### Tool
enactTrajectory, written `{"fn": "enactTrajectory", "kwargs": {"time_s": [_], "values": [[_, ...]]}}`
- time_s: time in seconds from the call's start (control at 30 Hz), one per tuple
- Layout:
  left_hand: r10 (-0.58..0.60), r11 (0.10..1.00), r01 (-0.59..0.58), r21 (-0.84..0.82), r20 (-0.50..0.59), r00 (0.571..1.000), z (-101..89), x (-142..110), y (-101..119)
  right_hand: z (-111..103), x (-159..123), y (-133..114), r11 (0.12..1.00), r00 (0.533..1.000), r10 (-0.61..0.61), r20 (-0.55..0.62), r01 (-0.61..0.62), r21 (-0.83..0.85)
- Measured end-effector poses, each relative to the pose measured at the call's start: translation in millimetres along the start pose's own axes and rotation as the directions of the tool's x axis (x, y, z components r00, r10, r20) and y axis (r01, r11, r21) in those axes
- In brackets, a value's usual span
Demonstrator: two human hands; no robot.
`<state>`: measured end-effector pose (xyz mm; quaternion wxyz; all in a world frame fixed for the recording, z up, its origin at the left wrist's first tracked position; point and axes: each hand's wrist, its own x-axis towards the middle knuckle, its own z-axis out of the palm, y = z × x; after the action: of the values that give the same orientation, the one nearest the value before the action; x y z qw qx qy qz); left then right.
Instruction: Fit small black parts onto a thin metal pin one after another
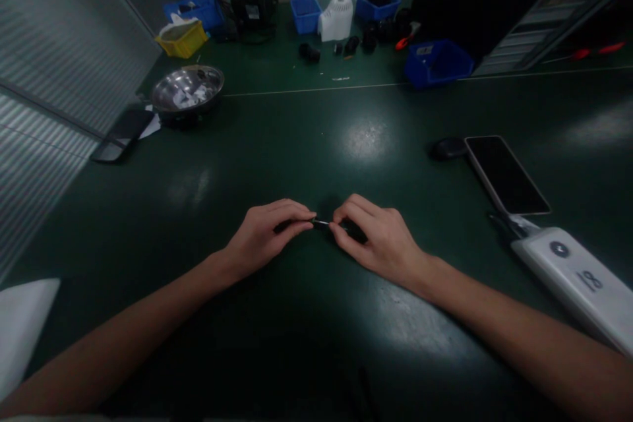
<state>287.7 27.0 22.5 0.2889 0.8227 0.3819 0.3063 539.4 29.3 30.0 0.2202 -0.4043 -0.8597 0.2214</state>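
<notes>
we've got the small dark piece [321, 224] pinched between left hand [270, 232] and right hand [376, 237], both grips narrow, mid-surface [316, 165]. handling underway; can't tell what's done or left.

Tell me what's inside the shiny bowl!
The bowl has crumpled white scraps in it. They cover part of the bottom, so I can't tell whether anything is hidden under them.
</notes>
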Motion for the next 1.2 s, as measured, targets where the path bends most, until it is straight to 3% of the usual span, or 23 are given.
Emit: {"fn": "enactTrajectory", "kwargs": {"time_s": [0.13,0.33,0.53,0.8,0.97,1.2], "values": [[0.009,1.000,-0.009,0.029,0.007,1.000,1.2,0,2,1,0,0,1.000,1.000,-0.001,0.010,0.001,-0.020],[0.141,0.979,-0.146,0.140,0.046,0.989,6.8,1,2,3,-2,0,0.988,0.995,-0.076,0.059,0.083,-0.131],[0.186,0.970,-0.193,0.149,0.059,0.981,9.4,0,2,3,-2,-1,0.979,0.990,-0.114,0.087,0.127,-0.159],[0.118,0.975,-0.122,0.184,0.030,0.993,8.5,-1,6,2,-2,1,0.993,0.998,-0.056,0.018,0.058,-0.100],[0.079,0.940,-0.111,0.322,0.110,0.991,4.6,-1,5,4,-2,2,0.990,0.999,0.026,-0.032,-0.030,-0.136],[0.041,0.879,-0.142,0.455,0.224,0.974,3.6,-1,1,7,-4,-1,0.947,0.999,0.041,-0.028,-0.048,-0.318]]}}
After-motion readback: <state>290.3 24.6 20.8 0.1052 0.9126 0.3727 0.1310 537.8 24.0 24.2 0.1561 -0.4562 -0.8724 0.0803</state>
